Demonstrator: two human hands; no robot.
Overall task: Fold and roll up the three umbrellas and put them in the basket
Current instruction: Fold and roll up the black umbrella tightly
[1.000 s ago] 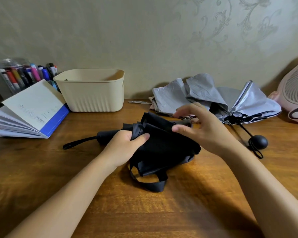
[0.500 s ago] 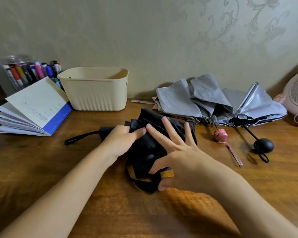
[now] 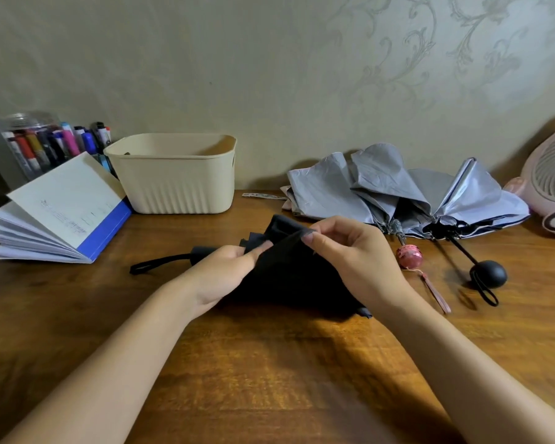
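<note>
Grey umbrellas (image 3: 382, 187), perhaps two, behind black umbrella (image 3: 289, 283)

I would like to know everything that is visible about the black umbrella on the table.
The black umbrella lies collapsed on the wooden table, its matte fabric loose and not yet rolled. Its black grip points left, with a wrist strap lying on the table. The left hand holds the fabric near the grip; the right hand pinches a raised fold.

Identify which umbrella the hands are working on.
The black umbrella, gripped by the left hand and pinched by the right hand; the silver umbrellas lie apart behind.
</note>
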